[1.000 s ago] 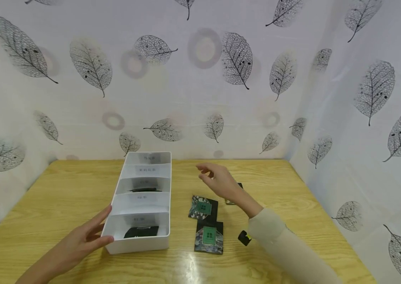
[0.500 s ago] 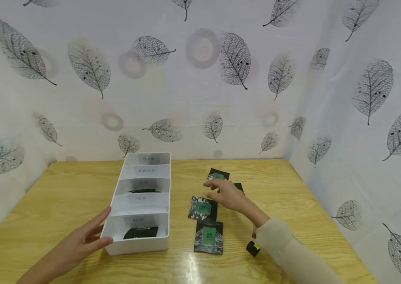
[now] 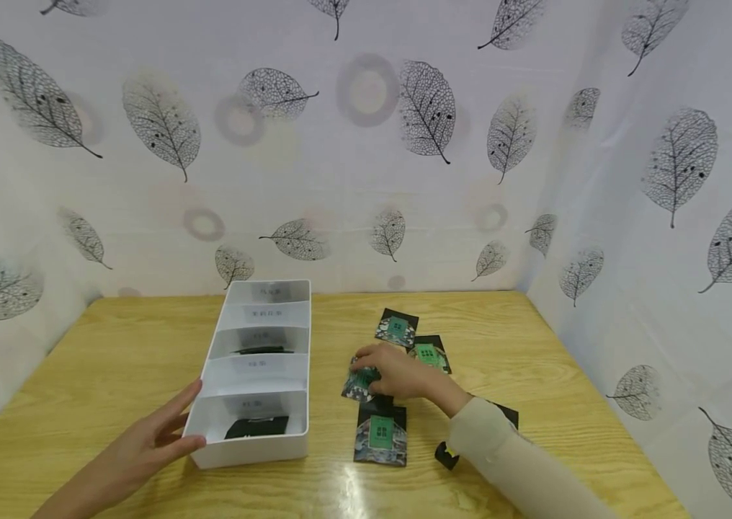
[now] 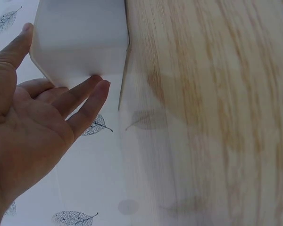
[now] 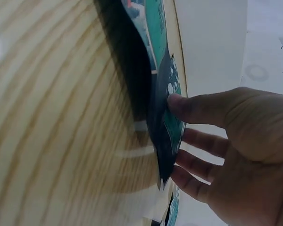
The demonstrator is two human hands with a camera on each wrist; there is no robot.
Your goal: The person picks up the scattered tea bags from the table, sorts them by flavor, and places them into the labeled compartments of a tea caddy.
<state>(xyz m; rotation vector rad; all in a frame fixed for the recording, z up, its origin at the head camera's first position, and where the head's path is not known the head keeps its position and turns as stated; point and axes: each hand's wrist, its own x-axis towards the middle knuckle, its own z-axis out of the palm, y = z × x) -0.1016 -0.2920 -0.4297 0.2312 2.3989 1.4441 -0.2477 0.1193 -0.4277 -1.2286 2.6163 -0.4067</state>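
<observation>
The right hand point(image 3: 398, 371) is touching a packet point(image 3: 356, 389). Around that hand, a second packet point(image 3: 396, 327) is lying at 12 o'clock, a third packet point(image 3: 429, 353) at 2 and a fourth packet point(image 3: 381, 435) at 6. The tray point(image 3: 252, 453) is standing at 9, and the left hand point(image 3: 135, 448) is touching its 8 o'clock side.

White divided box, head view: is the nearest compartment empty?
No: a black packet lies in the nearest compartment of the white divided box.
</observation>
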